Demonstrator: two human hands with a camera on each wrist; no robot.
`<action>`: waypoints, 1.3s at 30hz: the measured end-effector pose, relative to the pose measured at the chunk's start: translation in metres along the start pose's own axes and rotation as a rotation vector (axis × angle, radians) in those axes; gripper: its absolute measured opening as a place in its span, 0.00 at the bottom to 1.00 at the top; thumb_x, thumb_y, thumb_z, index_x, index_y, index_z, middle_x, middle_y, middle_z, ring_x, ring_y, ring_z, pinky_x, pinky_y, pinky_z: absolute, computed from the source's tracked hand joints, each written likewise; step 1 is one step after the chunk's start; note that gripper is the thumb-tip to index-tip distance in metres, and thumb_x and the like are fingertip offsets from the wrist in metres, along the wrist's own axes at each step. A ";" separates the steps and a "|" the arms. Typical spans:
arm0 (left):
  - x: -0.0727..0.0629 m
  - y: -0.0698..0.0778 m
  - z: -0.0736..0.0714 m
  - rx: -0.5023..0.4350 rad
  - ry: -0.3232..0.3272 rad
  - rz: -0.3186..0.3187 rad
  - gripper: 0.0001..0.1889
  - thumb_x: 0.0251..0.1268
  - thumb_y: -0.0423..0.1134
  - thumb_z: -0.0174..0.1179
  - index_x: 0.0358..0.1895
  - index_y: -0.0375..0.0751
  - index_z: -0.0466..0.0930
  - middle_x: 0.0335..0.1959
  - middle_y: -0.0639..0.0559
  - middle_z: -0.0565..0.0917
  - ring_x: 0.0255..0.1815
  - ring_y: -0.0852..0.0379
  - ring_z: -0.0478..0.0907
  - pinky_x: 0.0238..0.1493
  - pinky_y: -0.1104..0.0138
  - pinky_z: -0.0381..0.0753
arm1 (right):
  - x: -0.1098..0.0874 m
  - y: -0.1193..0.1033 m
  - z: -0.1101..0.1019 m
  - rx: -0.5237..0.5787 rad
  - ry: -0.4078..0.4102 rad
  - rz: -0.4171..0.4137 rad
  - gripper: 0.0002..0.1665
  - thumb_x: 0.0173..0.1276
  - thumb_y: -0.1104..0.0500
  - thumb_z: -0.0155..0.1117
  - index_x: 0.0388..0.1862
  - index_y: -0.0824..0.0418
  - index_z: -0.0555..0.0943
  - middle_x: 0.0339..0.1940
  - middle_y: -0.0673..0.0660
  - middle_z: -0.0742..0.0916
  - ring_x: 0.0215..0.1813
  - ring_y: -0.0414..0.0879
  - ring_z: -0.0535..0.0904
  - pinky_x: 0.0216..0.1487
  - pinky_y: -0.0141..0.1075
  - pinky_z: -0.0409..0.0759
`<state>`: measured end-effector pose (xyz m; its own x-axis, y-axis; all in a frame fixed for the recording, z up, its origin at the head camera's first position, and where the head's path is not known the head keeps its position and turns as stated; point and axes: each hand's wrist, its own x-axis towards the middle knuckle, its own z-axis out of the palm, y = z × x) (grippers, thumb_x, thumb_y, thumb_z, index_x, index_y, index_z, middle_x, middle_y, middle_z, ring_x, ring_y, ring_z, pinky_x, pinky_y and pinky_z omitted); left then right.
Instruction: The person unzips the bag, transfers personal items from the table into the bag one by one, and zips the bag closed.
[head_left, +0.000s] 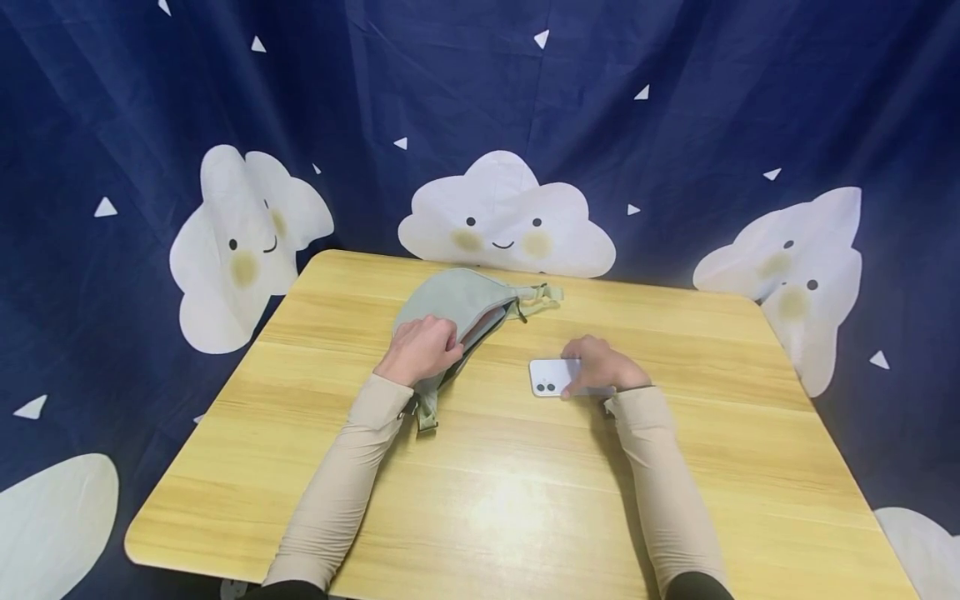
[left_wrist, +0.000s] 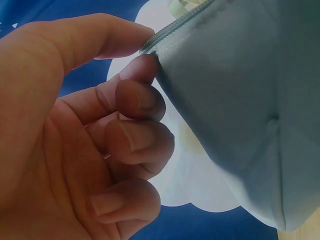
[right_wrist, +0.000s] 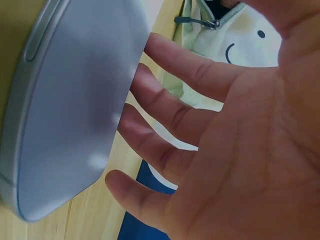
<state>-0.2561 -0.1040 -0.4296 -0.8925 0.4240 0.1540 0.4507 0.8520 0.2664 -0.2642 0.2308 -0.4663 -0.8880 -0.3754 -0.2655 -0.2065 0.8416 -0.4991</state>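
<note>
While a broad stretch of wood runs in from the table's front edge, the phone (head_left: pixel 553 377) sits between thumb and fingers of the right hand (head_left: pixel 600 367), which grip its long sides. Past a strip of tabletop (head_left: pixel 495 433), the left hand (head_left: pixel 422 348) pinches the gaping bag's (head_left: pixel 442 300) zipped rim. Behind hangs a curtain (head_left: pixel 465 92).

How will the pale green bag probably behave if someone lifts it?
The pale green bag would probably flex, since its walls look like soft fabric. Its unzipped opening may gape wider. The loose strap at its far end would likely dangle.
</note>
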 end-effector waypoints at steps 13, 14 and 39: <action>0.000 0.000 0.002 -0.011 -0.018 -0.005 0.19 0.64 0.40 0.60 0.16 0.51 0.65 0.16 0.58 0.69 0.19 0.56 0.70 0.20 0.63 0.64 | -0.001 0.010 0.003 0.039 0.037 0.167 0.39 0.48 0.45 0.86 0.49 0.71 0.82 0.44 0.64 0.87 0.42 0.53 0.79 0.42 0.40 0.77; 0.000 0.000 0.002 -0.011 -0.018 -0.006 0.19 0.64 0.40 0.60 0.16 0.51 0.65 0.16 0.58 0.69 0.19 0.56 0.70 0.20 0.63 0.64 | -0.001 0.010 0.003 0.044 0.035 0.178 0.39 0.48 0.45 0.86 0.48 0.71 0.82 0.43 0.64 0.87 0.41 0.53 0.79 0.41 0.39 0.77; 0.000 -0.001 0.001 -0.013 -0.029 -0.014 0.20 0.63 0.39 0.59 0.15 0.51 0.62 0.15 0.59 0.65 0.18 0.56 0.66 0.21 0.63 0.62 | -0.004 -0.002 -0.003 -0.046 0.058 0.292 0.35 0.49 0.46 0.84 0.42 0.68 0.78 0.34 0.60 0.82 0.34 0.50 0.77 0.31 0.36 0.74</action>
<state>-0.2561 -0.1043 -0.4308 -0.8987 0.4210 0.1231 0.4384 0.8539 0.2804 -0.2617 0.2319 -0.4617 -0.9343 -0.0931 -0.3442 0.0440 0.9278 -0.3704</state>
